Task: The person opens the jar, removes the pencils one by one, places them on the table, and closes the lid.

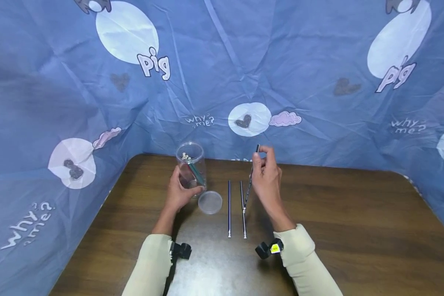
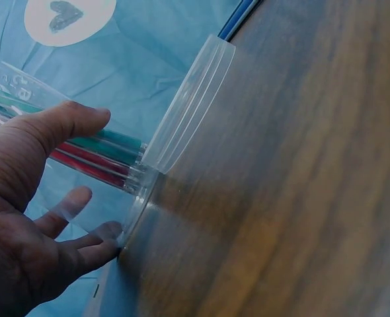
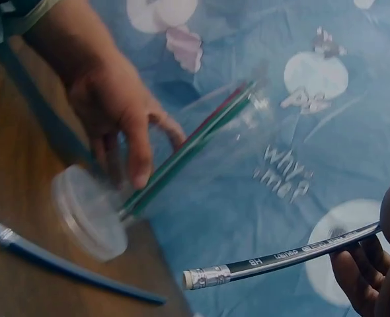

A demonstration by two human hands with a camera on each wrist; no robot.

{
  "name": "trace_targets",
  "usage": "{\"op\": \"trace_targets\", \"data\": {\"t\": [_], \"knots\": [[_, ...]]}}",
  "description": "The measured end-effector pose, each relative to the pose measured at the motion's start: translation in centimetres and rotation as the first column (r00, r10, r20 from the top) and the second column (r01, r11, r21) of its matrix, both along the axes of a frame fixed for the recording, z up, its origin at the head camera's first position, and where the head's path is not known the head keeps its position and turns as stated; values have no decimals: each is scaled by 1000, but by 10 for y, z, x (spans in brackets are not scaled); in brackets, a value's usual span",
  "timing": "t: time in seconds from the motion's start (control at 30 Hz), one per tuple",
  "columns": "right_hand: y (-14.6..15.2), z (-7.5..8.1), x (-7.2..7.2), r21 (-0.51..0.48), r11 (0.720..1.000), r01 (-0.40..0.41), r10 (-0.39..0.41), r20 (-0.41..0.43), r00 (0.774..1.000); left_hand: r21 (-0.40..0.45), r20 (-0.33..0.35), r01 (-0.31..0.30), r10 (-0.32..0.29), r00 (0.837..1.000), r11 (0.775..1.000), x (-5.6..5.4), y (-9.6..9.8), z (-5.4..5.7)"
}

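A clear plastic jar (image 1: 192, 172) stands near the table's back edge without its lid, holding several pencils in green and red (image 2: 119, 148). My left hand (image 1: 179, 193) holds it around its lower part, thumb on the near side. Its round clear lid (image 1: 210, 202) lies on the table just right of the jar's base. My right hand (image 1: 268, 176) pinches a black pencil (image 3: 281, 256) marked HB near its upper end, white eraser pointing down. Two dark pencils lie side by side on the table, a left pencil (image 1: 229, 209) and a right pencil (image 1: 244, 224); the held pencil's eraser overlaps the right one in the head view.
The brown wooden table (image 1: 355, 230) extends to both sides. A blue printed cloth (image 1: 299, 74) hangs behind its back edge and along the sides. Black wrist cameras sit at both sleeve cuffs, the right camera (image 1: 268, 248) bearing a yellow label.
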State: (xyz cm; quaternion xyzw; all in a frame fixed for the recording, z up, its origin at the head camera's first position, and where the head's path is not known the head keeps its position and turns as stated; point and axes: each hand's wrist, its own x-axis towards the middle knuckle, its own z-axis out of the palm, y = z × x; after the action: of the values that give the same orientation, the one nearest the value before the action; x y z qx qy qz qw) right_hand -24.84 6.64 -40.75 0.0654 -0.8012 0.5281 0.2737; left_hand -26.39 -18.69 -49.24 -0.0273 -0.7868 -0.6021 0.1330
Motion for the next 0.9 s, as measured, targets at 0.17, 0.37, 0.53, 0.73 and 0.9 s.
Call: {"op": "trace_targets", "data": {"t": [0.17, 0.37, 0.53, 0.73, 0.9], "knots": [[9, -16, -3, 17, 1000, 22, -23, 52, 998, 0, 3, -2, 2, 1000, 1000, 1, -2, -1], [17, -30, -10, 66, 997, 46, -53, 99, 994, -1, -13, 4, -4, 1000, 1000, -1, -3, -1], [21, -44, -15, 143, 988, 56, -82, 184, 980, 33, -26, 9, -8, 1000, 999, -2, -4, -1], [24, -58, -18, 219, 975, 48, -110, 282, 953, 20, -13, 15, -15, 1000, 1000, 4, -1, 8], [27, -64, -19, 246, 968, 43, -123, 322, 939, 9, 10, 24, -24, 1000, 1000, 17, 8, 32]]}}
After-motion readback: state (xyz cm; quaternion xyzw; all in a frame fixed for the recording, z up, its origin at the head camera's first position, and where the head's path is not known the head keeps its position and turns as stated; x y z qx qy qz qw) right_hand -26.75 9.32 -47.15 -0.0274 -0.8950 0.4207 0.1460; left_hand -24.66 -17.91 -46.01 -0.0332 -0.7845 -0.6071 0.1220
